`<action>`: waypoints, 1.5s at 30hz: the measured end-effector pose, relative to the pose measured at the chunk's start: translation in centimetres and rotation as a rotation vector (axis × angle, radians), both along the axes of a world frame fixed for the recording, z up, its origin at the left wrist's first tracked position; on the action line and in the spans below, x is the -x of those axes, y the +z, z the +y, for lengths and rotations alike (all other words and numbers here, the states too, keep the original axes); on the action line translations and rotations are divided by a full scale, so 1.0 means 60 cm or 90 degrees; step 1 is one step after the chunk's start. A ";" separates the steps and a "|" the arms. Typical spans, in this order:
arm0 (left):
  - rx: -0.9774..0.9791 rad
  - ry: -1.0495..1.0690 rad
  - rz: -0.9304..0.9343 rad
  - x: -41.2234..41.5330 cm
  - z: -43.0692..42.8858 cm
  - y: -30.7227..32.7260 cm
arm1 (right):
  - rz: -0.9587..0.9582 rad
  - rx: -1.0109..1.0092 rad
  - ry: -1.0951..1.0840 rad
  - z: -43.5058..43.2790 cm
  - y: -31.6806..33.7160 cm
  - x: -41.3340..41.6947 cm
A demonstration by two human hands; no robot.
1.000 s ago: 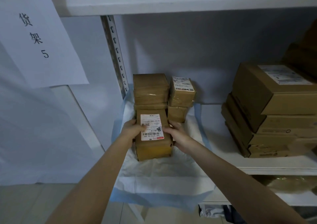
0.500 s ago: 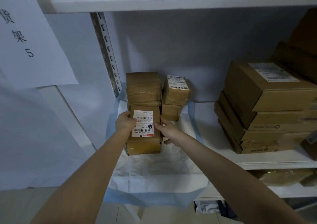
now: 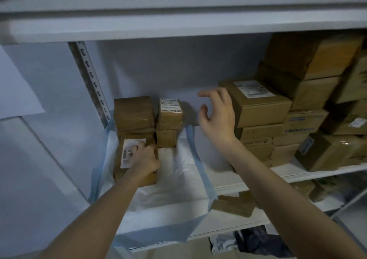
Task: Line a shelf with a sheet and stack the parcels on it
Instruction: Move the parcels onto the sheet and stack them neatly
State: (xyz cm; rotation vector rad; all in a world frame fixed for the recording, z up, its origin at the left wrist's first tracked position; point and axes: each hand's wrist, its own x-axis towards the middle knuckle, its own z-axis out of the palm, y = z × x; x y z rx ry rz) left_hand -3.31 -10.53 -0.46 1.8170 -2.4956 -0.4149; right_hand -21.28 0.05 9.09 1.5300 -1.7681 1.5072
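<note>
Left hand (image 3: 146,159): it's on top of the labelled parcel (image 3: 124,176), with bent fingers covering the right part of the white label. Your thumb is hidden, so I can't tell whether you're gripping the parcel or only pressing on it.

Right hand (image 3: 217,113): it's released, up in the air, fingers spread and holding nothing. It sits between the small parcels and the big cartons. In view it overlaps the left edge of the top carton (image 3: 260,103); I can't tell if they touch.

Sheet (image 3: 178,171): white with a blue border, it lies on the left end of the shelf (image 3: 258,176), next to the slotted upright (image 3: 90,84). Its front edge hangs over the shelf lip.

Parcels, all on the sheet:
- The labelled parcel is front left, flat, with the label facing up.
- The plain brown stack (image 3: 134,113) is behind it at back left, touching it.
- The narrower stack (image 3: 170,117) is just beside that one on the right, with a label on its top box.

The bare part of the sheet is in front of the narrower stack.

The cartons to the right sit on bare shelf, off the sheet. A flat brown packet (image 3: 232,207) lies on the shelf below.
</note>
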 end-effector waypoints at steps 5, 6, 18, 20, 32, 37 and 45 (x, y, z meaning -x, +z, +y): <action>-0.004 -0.057 0.142 0.085 0.035 0.038 | -0.007 0.016 -0.234 0.062 0.009 0.084; 0.000 -0.082 0.186 0.111 0.043 0.051 | -0.022 -0.005 -0.262 0.075 0.011 0.101; -0.590 0.085 0.758 0.299 0.188 0.213 | 0.090 -0.305 -0.226 0.139 -0.009 0.160; -0.553 0.119 0.800 0.307 0.194 0.217 | 0.093 -0.291 -0.198 0.145 -0.009 0.162; -0.483 0.180 1.141 0.169 0.159 0.191 | -0.117 -0.049 -0.028 0.110 0.025 0.089; -0.493 0.145 1.236 0.076 0.129 0.173 | -0.456 -0.227 0.160 0.063 0.041 0.024; -0.481 0.129 1.055 -0.028 0.074 0.154 | -0.967 -0.275 0.439 -0.013 -0.002 -0.018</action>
